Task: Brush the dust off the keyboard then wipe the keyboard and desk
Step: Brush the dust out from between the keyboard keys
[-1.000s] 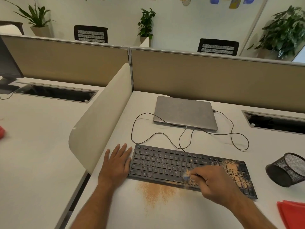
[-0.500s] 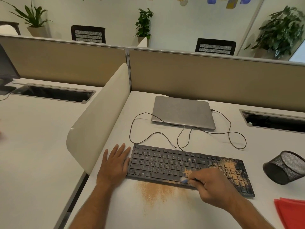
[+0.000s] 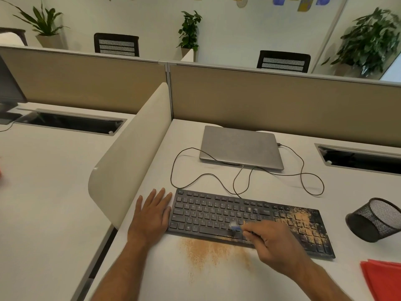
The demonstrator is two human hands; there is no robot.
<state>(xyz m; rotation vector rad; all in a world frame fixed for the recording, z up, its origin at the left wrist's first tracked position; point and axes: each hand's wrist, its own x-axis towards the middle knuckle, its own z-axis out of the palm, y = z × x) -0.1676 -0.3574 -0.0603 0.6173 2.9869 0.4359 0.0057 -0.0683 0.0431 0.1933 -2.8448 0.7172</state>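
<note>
A black keyboard lies on the white desk. Orange-brown dust covers its right end, and a patch of the same dust lies on the desk just in front of it. My right hand grips a small brush whose blurred bluish head touches the keys near the bottom row, right of the middle. My left hand rests flat on the desk with straight fingers, its edge against the keyboard's left end.
A closed grey laptop sits behind the keyboard, with a dark cable looping between them. A black mesh cup lies tipped at the right. A red cloth is at the lower right. A curved white divider stands on the left.
The brush head shifted slightly along the lower key rows with my right hand. My left hand stayed flat beside the keyboard. The camera view moved a little.
</note>
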